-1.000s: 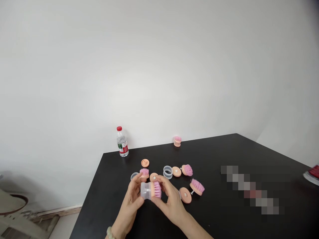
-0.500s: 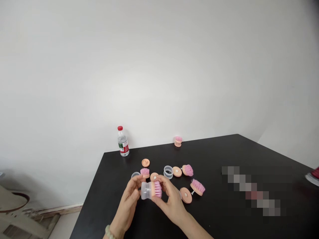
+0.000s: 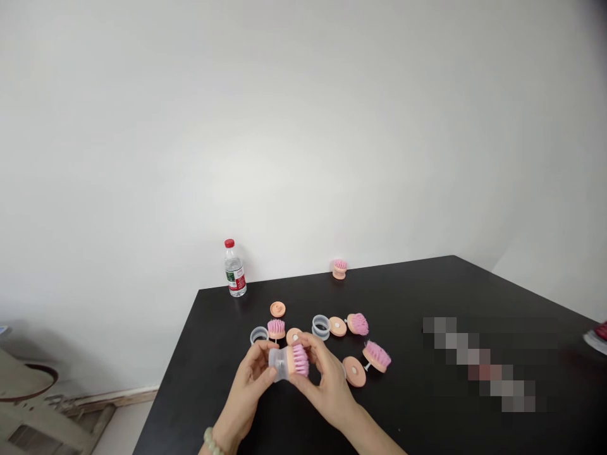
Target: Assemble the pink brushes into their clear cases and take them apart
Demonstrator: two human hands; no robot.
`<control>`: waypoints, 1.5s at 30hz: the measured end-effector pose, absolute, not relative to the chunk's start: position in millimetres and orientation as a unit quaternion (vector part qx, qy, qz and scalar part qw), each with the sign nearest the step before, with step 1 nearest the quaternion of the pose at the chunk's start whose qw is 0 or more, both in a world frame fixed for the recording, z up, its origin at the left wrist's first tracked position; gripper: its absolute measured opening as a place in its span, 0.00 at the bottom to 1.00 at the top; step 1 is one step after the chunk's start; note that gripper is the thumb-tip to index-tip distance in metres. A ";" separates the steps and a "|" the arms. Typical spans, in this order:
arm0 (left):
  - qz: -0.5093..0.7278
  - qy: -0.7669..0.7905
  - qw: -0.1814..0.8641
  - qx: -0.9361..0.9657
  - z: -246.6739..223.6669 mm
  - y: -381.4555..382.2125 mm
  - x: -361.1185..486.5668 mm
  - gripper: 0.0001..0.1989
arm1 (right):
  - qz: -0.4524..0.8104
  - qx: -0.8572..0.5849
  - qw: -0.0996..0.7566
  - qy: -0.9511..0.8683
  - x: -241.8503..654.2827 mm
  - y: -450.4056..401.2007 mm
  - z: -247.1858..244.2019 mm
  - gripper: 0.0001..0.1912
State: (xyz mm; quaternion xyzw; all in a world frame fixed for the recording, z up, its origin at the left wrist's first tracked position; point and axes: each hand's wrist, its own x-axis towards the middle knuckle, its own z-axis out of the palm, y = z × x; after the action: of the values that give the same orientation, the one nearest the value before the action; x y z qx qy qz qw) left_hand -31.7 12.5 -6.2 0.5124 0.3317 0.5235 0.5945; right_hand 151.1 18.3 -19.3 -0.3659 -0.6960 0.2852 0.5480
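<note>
Both hands hold a pink-bristled brush [image 3: 294,361] with a clear plastic body, lying on its side just above the black table [image 3: 417,303]. My left hand [image 3: 249,385] grips the clear end, and my right hand [image 3: 327,392] wraps the peach collar and bristles. Around them lie loose parts: pink brush heads on peach bases [image 3: 275,329], [image 3: 358,324], [image 3: 377,356], flat peach discs [image 3: 277,309], [image 3: 337,326], [image 3: 354,371], and clear plastic rings [image 3: 321,327], [image 3: 258,335]. Another peach disc [image 3: 294,335] sits partly behind my right fingers.
A water bottle with a red cap [image 3: 235,270] and an upright small brush [image 3: 339,269] stand at the table's far edge. A white wall rises behind. A pixelated patch covers part of the tabletop, and a red object [image 3: 600,333] sits at the right edge.
My left fingers have shifted on the clear body, closing in from a looser hold. The brush stays in nearly the same place, and the view has drifted slightly.
</note>
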 end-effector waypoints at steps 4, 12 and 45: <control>0.525 0.326 0.581 0.530 -9.5 15.7 -32.8 0.21 | 0.319 -0.372 0.542 -0.683 152.9 18.7 -20.4 0.23; 0.530 0.335 0.285 0.725 -17.3 15.9 -33.4 0.10 | 0.479 -0.407 0.505 -0.591 151.9 25.3 -24.2 0.21; 0.646 0.378 0.519 0.414 -0.8 13.5 -39.6 0.19 | 0.175 -0.491 0.251 -0.816 145.3 105.5 33.6 0.14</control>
State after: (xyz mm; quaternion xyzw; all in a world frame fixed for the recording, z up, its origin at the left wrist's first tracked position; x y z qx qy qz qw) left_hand -39.6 13.5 -0.8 0.4137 0.3779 0.6459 0.5186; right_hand 145.3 105.5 33.6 -0.4911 -0.8156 0.1750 0.2512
